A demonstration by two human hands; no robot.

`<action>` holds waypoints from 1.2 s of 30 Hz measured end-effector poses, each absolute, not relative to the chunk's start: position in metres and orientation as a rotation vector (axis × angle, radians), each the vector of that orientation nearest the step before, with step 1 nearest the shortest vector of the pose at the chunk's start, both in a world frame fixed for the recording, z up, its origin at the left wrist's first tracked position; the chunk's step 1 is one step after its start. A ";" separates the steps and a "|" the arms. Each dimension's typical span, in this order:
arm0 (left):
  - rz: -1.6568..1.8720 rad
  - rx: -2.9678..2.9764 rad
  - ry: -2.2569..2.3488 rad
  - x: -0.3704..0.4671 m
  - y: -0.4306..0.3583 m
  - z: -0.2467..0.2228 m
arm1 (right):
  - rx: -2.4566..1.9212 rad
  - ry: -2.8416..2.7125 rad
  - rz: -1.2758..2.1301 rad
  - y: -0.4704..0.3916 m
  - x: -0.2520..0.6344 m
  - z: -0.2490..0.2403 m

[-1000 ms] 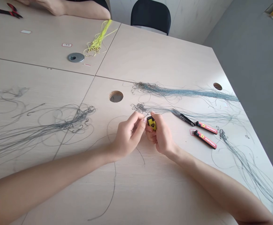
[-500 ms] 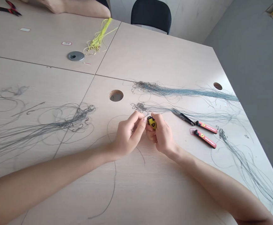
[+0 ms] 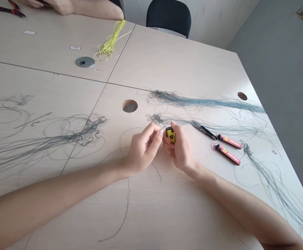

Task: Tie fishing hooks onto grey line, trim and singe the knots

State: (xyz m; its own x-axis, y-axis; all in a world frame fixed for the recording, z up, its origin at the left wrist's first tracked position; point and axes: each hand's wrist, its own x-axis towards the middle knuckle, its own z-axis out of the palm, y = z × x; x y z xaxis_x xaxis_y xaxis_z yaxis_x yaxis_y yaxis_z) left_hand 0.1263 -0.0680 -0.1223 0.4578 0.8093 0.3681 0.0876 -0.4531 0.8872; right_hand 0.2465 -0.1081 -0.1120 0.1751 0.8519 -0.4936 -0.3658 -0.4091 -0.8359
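Between its thumb and forefinger my left hand (image 3: 143,147) pinches a small dark fish hook (image 3: 164,127) with a line that trails down over the table. Beside it, my right hand (image 3: 180,147) is closed round a yellow and black lighter (image 3: 170,134); no flame can be made out. The two hands are close together. Just beyond them lies a small cluster of hooks (image 3: 156,118) on thin lines. Behind that is a larger bundle of bluish lines (image 3: 206,102) with hooks at its left end.
Black snips (image 3: 204,130) and two red lighters (image 3: 229,141) lie right of my hands. Dark hooked lines (image 3: 73,137) spread at left, another bundle (image 3: 266,177) at right. Yellow lines (image 3: 111,41) and a person's forearm (image 3: 96,8) are at the back. The table has a round hole (image 3: 130,106).
My right thumb has risen a little and the yellow lighter sits more upright, slightly farther from the hook. My left hand has kept its pinch.
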 end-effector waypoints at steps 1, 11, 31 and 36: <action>1.057 1.841 0.753 0.126 -0.068 -0.122 | -1.389 -0.530 1.439 -0.110 0.246 -0.113; 0.720 1.661 0.728 0.124 -0.065 -0.120 | -1.226 -0.746 1.200 -0.131 0.245 -0.124; 0.768 1.523 0.707 0.124 -0.063 -0.120 | -1.307 -0.691 1.081 -0.129 0.248 -0.128; 1.199 1.618 0.861 0.127 -0.063 -0.128 | -1.282 -0.612 1.073 -0.126 0.247 -0.124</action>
State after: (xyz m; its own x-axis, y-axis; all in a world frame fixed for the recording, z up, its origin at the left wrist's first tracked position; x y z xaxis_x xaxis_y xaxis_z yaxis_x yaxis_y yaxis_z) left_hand 0.1266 -0.0635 -0.1285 0.2823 0.9047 0.3191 0.0137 -0.3364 0.9416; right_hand 0.2468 -0.1263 -0.1244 0.4182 0.8886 -0.1884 -0.2909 -0.0654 -0.9545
